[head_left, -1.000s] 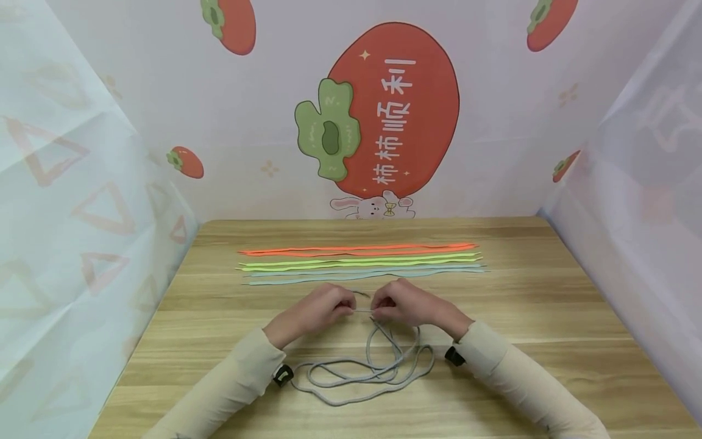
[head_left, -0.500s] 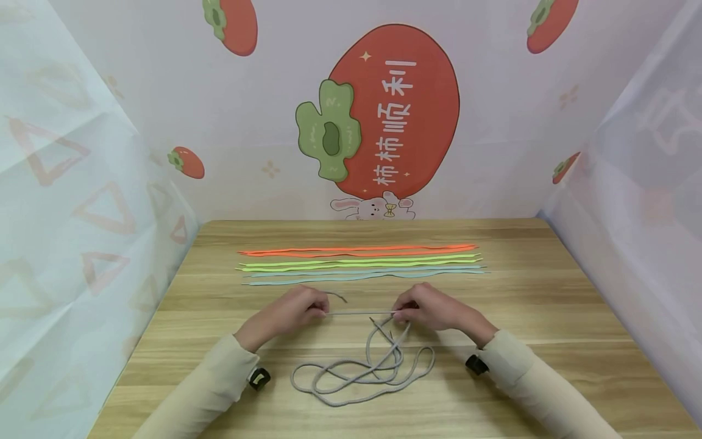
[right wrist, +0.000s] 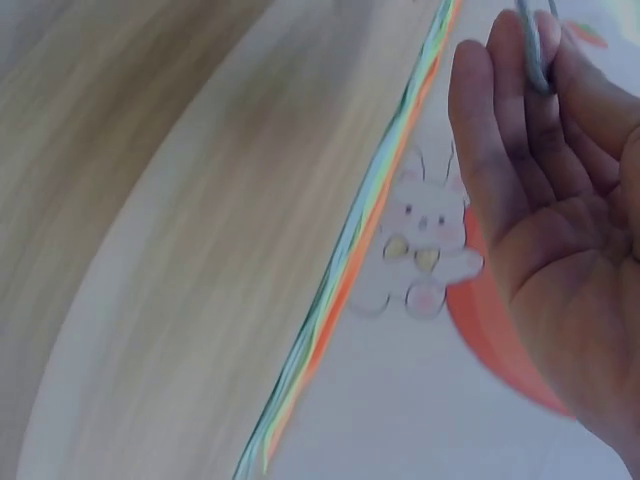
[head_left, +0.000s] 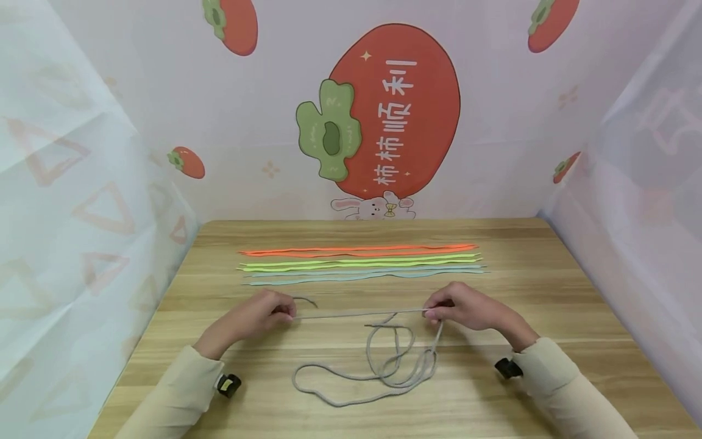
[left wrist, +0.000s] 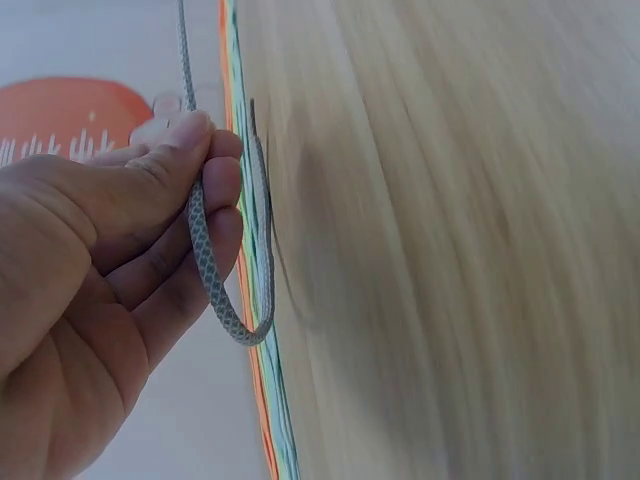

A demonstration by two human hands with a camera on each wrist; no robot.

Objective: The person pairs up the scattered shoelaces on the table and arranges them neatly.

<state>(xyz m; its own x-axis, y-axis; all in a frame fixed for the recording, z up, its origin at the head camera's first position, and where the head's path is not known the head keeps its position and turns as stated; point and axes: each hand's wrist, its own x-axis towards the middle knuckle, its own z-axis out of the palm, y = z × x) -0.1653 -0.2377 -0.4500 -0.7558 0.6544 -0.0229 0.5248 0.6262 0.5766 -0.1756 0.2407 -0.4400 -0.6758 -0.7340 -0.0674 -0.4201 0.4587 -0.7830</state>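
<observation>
A grey shoelace (head_left: 351, 314) runs taut between the two hands, above the wooden table. My left hand (head_left: 269, 311) pinches it between thumb and fingertips near one end; in the left wrist view the short tail of the shoelace (left wrist: 215, 270) curves down and back up to its tip. With thumb and fingers my right hand (head_left: 466, 308) pinches the same lace farther along, and its slack hangs down from there. Loose grey loops (head_left: 351, 402) lie on the table between the forearms. In the right wrist view the lace (right wrist: 533, 50) crosses the fingers near their tips.
Behind the hands, orange laces (head_left: 356, 249), yellow-green laces (head_left: 356, 263) and light blue laces (head_left: 356, 276) lie straight in parallel across the wooden table (head_left: 548, 268). A printed white backdrop (head_left: 247, 122) rises at the table's far edge, with sheets on both sides.
Both hands have moved apart, left hand leftward and right hand rightward, stretching a longer piece of grey lace between them. The loose loops on the table have shifted and been partly drawn toward the right hand.
</observation>
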